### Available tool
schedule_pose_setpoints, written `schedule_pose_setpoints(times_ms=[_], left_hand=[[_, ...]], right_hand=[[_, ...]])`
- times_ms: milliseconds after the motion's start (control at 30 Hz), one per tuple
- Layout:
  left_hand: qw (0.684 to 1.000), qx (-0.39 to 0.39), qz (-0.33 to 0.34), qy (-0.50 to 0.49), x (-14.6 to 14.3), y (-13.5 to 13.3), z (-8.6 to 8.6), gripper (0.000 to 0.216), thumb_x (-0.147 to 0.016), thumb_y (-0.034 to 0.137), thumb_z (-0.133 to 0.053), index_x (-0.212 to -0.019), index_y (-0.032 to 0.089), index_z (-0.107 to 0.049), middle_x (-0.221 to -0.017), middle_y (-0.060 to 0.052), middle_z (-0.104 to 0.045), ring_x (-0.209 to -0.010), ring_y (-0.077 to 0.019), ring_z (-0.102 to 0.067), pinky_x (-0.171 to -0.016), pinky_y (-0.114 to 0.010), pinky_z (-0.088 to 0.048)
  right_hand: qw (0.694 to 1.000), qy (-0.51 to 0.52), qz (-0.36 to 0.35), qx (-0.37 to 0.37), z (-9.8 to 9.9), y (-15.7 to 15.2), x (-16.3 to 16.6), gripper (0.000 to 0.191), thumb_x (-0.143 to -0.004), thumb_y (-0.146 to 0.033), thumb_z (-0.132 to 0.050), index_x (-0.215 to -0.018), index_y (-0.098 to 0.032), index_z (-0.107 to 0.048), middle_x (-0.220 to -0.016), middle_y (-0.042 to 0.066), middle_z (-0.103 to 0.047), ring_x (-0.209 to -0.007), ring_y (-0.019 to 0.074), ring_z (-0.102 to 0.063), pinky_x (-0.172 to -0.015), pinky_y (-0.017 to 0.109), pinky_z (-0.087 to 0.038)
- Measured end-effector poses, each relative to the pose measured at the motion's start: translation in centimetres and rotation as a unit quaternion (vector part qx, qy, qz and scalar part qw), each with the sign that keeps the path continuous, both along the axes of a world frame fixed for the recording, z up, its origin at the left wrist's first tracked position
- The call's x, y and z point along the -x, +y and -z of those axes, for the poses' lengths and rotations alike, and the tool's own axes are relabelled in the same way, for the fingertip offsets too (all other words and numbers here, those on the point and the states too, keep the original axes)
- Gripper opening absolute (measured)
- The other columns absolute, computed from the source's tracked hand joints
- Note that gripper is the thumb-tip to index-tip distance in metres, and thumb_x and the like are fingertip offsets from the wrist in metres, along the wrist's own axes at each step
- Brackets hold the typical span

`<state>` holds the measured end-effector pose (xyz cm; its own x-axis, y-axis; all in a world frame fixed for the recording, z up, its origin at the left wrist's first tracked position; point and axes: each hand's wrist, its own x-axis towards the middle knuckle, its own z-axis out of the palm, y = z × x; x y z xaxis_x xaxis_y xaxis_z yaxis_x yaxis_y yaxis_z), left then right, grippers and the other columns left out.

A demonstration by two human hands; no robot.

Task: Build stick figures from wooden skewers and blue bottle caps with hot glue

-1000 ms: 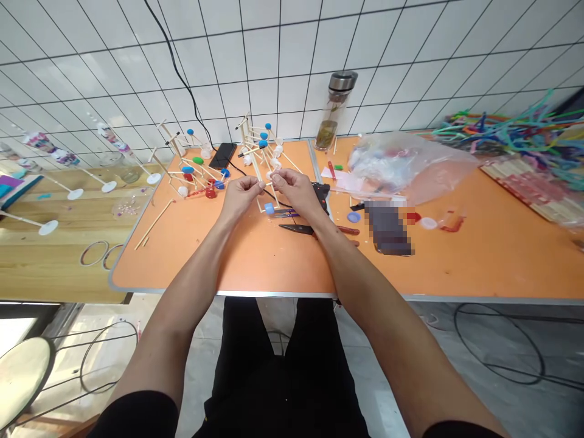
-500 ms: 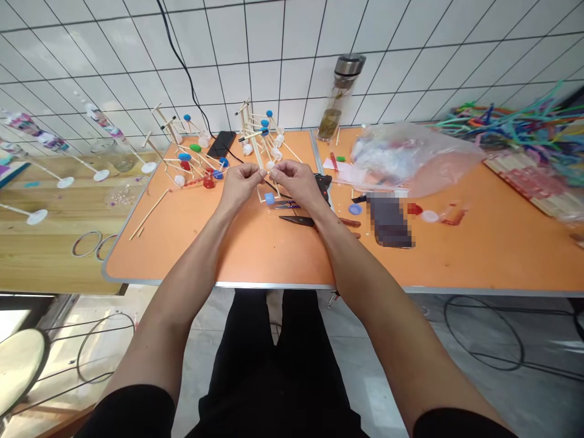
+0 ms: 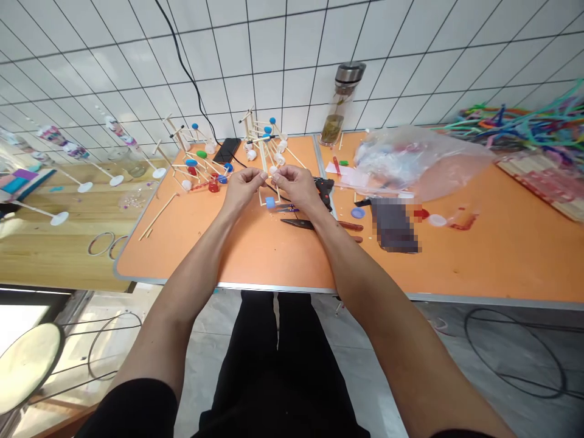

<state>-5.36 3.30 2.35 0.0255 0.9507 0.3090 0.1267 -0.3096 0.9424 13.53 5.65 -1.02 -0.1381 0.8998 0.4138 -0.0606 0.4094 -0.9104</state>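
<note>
Both hands meet over the orange table (image 3: 255,255). My left hand (image 3: 243,187) pinches one end of a thin wooden stick frame (image 3: 265,190), and my right hand (image 3: 296,185) pinches the other end. A blue bottle cap (image 3: 270,202) is fixed to the frame's lower part, just below my fingers. Behind the hands stand two finished models of sticks and caps (image 3: 262,143), the other model (image 3: 196,167) being further left. Dark scissors (image 3: 298,224) lie just under my right wrist.
A black glue gun (image 3: 325,188), a phone (image 3: 228,149) on a black cable, a glass bottle (image 3: 340,103), a clear plastic bag (image 3: 410,161), loose caps (image 3: 356,213) and coloured pipe cleaners (image 3: 524,128) share the tables. A wooden bench (image 3: 50,243) lies left, a stool (image 3: 27,365) below.
Both hands keep their pinch on the stick frame in the same spot. Only the head camera has shifted slightly, so the scene slides a little in view.
</note>
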Motion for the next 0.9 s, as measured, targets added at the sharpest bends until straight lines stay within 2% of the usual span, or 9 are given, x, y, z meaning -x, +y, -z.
schedule_pose_setpoints(times_ms=[133,233,467,600,733,900], left_hand=[[0.999,0.013,-0.02,-0.03,0.5,0.2,0.0,0.038,-0.093,0.057,-0.086,-0.087,0.021,-0.081,-0.08,-0.003,-0.077,-0.057,-0.009,-0.052,-0.051,-0.022,-0.037],[0.999,0.013,-0.022,-0.035,0.7,0.3,0.1,0.032,-0.098,0.051,-0.082,-0.088,0.021,-0.081,-0.081,-0.003,-0.076,-0.057,-0.0087,-0.053,-0.05,-0.021,-0.036],[1.0,0.001,-0.007,-0.028,0.1,0.1,0.6,0.031,-0.087,0.049,-0.088,-0.079,0.02,-0.077,-0.073,-0.002,-0.072,-0.057,-0.0088,-0.047,-0.051,-0.022,-0.036],[0.999,0.011,-0.012,-0.028,0.1,0.3,0.8,0.031,-0.082,0.048,-0.087,-0.075,0.02,-0.076,-0.071,-0.002,-0.073,-0.057,-0.0093,-0.047,-0.051,-0.023,-0.035],[0.999,0.022,-0.023,-0.034,0.3,0.6,0.9,0.031,-0.08,0.048,-0.086,-0.073,0.02,-0.075,-0.07,-0.002,-0.074,-0.055,-0.009,-0.046,-0.05,-0.023,-0.035],[0.999,0.013,-0.023,-0.032,0.2,0.7,1.1,0.028,-0.081,0.044,-0.085,-0.073,0.02,-0.074,-0.071,-0.002,-0.074,-0.056,-0.0091,-0.047,-0.051,-0.022,-0.036]], right_hand=[[0.999,0.038,0.013,0.007,0.0,0.1,-0.1,0.036,-0.09,-0.052,-0.09,-0.082,-0.023,-0.072,-0.081,0.001,-0.073,-0.077,0.0164,-0.061,-0.075,0.032,-0.048],[0.999,0.04,0.024,0.013,-0.1,0.0,-0.4,0.036,-0.092,-0.054,-0.089,-0.082,-0.024,-0.072,-0.082,0.001,-0.073,-0.078,0.0166,-0.061,-0.075,0.032,-0.049],[0.999,0.019,0.04,-0.001,-0.3,-0.2,-0.5,0.04,-0.093,-0.06,-0.089,-0.083,-0.024,-0.074,-0.08,0.0,-0.072,-0.076,0.0165,-0.06,-0.076,0.033,-0.049],[0.999,0.03,0.018,0.008,-0.4,-0.4,-0.6,0.049,-0.09,-0.07,-0.09,-0.083,-0.024,-0.075,-0.081,0.0,-0.073,-0.076,0.0155,-0.061,-0.077,0.032,-0.051],[0.997,0.057,0.017,0.04,-0.7,-0.5,-0.9,0.061,-0.087,-0.085,-0.086,-0.089,-0.024,-0.076,-0.086,0.002,-0.075,-0.078,0.0151,-0.065,-0.078,0.031,-0.057],[0.999,0.03,0.03,0.029,-0.7,-0.6,-0.8,0.062,-0.087,-0.085,-0.086,-0.089,-0.024,-0.074,-0.084,0.001,-0.073,-0.078,0.0148,-0.063,-0.076,0.029,-0.055]])
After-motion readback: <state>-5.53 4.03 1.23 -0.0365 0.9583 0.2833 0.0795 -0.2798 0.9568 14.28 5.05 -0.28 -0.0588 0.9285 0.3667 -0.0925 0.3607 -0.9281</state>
